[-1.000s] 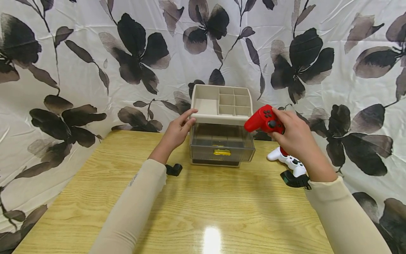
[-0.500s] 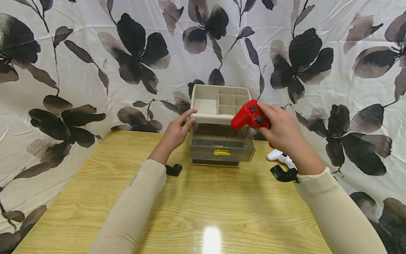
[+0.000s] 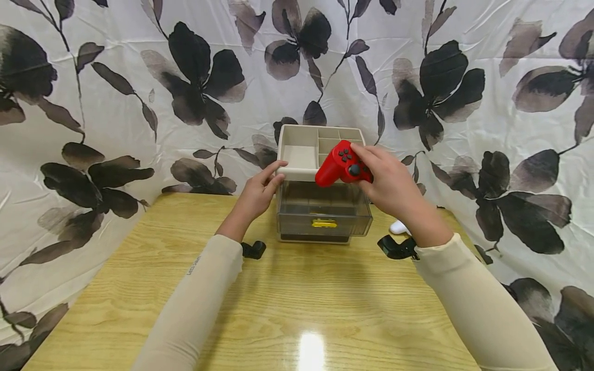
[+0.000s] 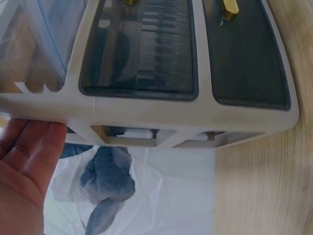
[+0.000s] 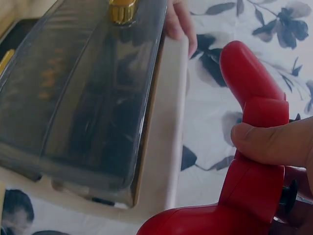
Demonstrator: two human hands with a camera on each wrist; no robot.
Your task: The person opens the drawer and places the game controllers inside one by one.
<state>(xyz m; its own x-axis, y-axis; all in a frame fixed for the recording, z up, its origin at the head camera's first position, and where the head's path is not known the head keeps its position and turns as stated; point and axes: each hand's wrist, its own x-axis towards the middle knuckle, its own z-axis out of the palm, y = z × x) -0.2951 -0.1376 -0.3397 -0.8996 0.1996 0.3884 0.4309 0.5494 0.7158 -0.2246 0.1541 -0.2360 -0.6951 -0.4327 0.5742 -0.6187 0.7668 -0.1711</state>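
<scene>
A red game controller (image 3: 339, 164) is held in my right hand (image 3: 390, 180), thumb on one face and fingers on the other. In the head view it overlaps the organizer's top tray and front edge; the right wrist view shows the thumb (image 5: 264, 142) pressed on it. The beige desktop organizer (image 3: 297, 175) has compartments on top and a smoky clear drawer (image 3: 297, 224) pulled out, with a gold handle (image 3: 324, 223). My left hand (image 3: 254, 196) rests at its upper left corner; in the left wrist view, extended fingers (image 4: 41, 147) lie against its side.
A white game controller (image 3: 399, 227) lies on the wooden table (image 3: 278, 304) right of the organizer, mostly hidden by my right arm. Behind stands a floral cloth (image 3: 195, 31). Black wrist cameras (image 3: 253, 250) sit on both wrists.
My right hand has carried the red controller left, from beside the organizer to over its top tray. More of the white controller is now covered by my arm. The left hand stays put.
</scene>
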